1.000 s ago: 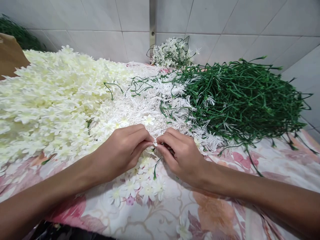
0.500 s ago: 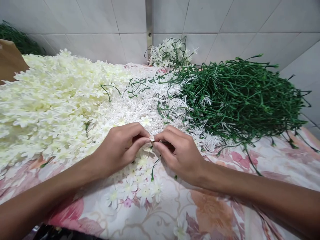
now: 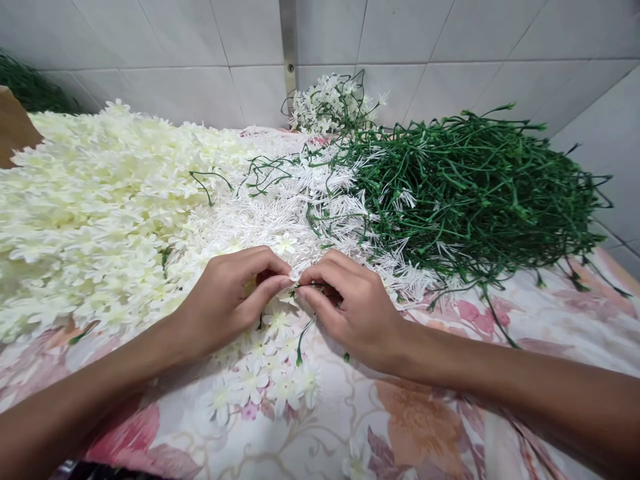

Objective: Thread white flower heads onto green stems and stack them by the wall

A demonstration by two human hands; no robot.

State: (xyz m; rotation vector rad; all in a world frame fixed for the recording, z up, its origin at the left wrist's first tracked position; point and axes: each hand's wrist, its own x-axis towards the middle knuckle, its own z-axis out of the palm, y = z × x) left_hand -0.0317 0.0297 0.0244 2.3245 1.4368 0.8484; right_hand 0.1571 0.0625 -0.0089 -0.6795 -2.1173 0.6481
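My left hand (image 3: 233,290) is closed in a pinch on a small white artificial flower (image 3: 295,275). Opposite it, the fingertips of my right hand (image 3: 353,303) pinch a thin green plastic stem (image 3: 303,285), mostly hidden by the fingers, close against the flower. Another green stem (image 3: 300,347) hangs or lies below my right hand; which of the two I cannot tell. Loose white flowers (image 3: 285,387) lie on the cloth just under both hands. Behind the fingers spreads a heap of thin white stamens (image 3: 250,217).
A big pile of cream-white flowers (image 3: 100,200) covers the left side. Green stems (image 3: 480,193) are heaped at the right. Against the tiled wall (image 3: 390,33) stands a bunch of assembled flowers (image 3: 333,103). Floral cloth (image 3: 320,447) covers the surface; brown cardboard (image 3: 16,130) shows far left.
The whole view has shifted slightly, so things appear a little further left. Both hands keep their pinch around the flower, with barely any movement.
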